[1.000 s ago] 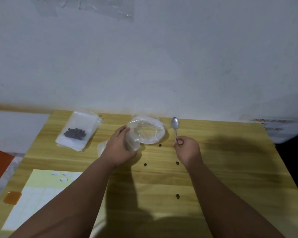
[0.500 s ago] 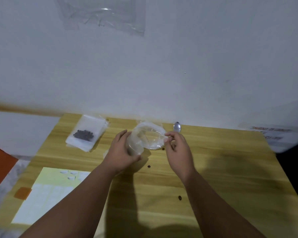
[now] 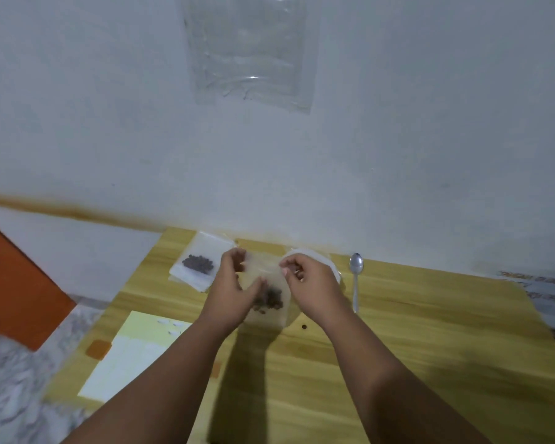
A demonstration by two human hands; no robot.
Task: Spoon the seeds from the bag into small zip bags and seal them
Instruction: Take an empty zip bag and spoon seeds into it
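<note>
While both hands hold it up off the wooden table (image 3: 398, 341), I see the small zip bag (image 3: 266, 293) stretched between them, my left hand (image 3: 234, 296) pinching its top corner with thumb and fingertips closed on the plastic, my right hand (image 3: 311, 283) pinched on the opposite top corner. Dark seeds (image 3: 269, 299) sit low in the bag, just below and between the fingers. Right of the right fingers the spoon (image 3: 355, 277) lies untouched; left of the left fingers lies a filled bag (image 3: 199, 265), and one loose seed (image 3: 304, 327) sits under the right wrist.
</note>
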